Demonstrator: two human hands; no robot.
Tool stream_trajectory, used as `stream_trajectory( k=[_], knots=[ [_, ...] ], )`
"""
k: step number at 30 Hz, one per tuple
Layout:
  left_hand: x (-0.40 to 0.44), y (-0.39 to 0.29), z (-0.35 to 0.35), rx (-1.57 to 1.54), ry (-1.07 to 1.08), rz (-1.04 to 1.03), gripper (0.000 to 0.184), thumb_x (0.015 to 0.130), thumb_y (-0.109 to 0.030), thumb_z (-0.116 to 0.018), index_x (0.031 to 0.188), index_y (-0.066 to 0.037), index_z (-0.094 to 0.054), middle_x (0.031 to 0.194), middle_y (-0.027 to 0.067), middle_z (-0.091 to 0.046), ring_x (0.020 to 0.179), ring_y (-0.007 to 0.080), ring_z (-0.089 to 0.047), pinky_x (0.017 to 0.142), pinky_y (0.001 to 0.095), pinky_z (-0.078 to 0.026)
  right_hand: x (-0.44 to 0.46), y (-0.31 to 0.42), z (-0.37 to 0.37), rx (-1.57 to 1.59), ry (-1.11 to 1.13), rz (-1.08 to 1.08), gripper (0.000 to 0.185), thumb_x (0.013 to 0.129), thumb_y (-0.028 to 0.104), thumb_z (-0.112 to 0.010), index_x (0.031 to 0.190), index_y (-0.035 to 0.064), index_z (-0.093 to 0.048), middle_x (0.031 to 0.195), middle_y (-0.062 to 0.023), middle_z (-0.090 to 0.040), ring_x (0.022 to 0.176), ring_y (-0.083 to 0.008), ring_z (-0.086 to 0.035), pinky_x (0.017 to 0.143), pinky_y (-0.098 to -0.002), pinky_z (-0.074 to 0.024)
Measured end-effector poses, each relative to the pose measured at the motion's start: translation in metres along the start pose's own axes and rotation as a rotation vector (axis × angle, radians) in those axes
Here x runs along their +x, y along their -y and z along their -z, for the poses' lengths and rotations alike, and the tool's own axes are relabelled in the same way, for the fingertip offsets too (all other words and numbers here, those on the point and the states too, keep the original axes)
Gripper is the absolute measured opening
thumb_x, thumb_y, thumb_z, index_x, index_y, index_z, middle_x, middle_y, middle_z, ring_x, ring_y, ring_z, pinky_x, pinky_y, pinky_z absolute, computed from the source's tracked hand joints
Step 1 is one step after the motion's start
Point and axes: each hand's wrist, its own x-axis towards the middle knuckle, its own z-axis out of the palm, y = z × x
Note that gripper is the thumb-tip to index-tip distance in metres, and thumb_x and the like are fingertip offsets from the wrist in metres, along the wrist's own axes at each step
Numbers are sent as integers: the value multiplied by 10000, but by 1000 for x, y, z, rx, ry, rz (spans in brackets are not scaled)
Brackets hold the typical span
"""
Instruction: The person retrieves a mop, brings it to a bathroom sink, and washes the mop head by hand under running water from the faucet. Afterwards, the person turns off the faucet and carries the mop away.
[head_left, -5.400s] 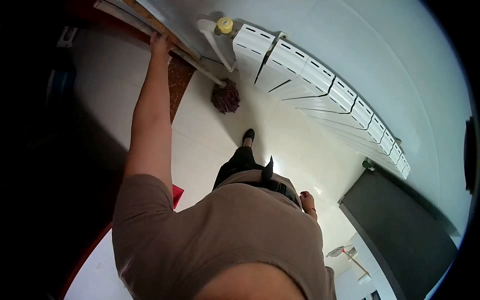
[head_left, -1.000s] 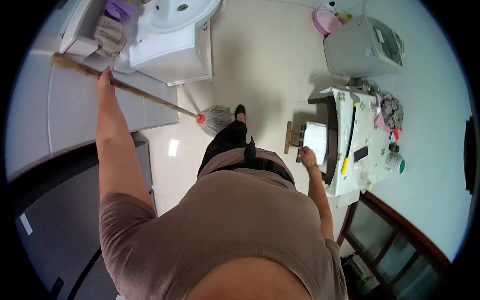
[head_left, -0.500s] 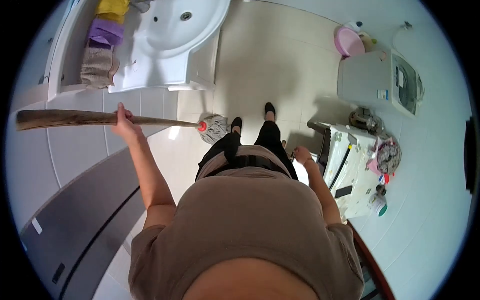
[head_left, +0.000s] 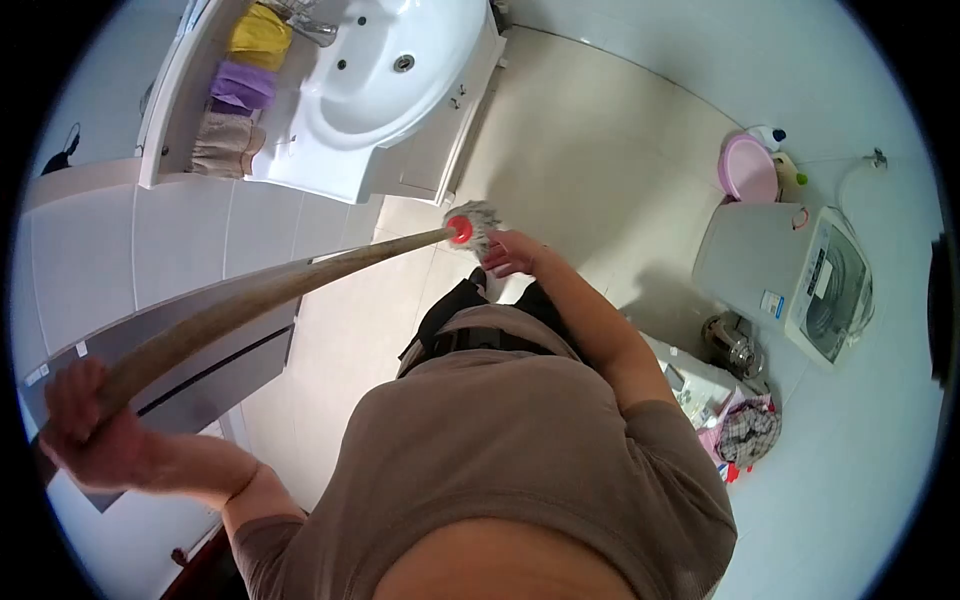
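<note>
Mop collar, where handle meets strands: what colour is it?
The collar is red; it shows best in the head view.

L hand on mop handle, twd its upper end. Fwd-R of grip, at handle's far end: mop head, R hand just beside. Sink farther fwd-R of grip, cloths along its L side. Far R of grip: washing mach., w/ tub just beyond.

Open floor between washbasin and washing machine; mop handle bars the left
</note>
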Motion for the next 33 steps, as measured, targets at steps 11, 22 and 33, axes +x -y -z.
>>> stream_trajectory(
  k=[11,22,33],
  knots=[
    [-10,-121,58,775,-889,-317,371,844,-291,-317,524,-103,-316,478,85,-348,475,205,-385,640,379,-338,-84,141,-88,802,270,420,414,796,263,-521,1075,-8,-378,1058,-182,-462,1017,-306,-443,919,-426,-349],
    [-202,-172,225,-231,-1108,-712,314,758,-193,-437,503,-156,-255,374,12,-243,322,150,-277,504,398,-353,-132,267,-216,134,660,814,374,808,200,-497,1118,4,-422,1024,-111,-547,973,-207,-531,846,-317,-402],
    [-134,-80,103,20,-1248,-599,304,691,-128,-508,466,-131,-303,450,27,-349,459,178,-387,560,347,-317,41,328,-153,-105,581,315,280,821,188,-491,1039,13,-477,934,-105,-592,868,-194,-582,756,-283,-444]
  ],
)
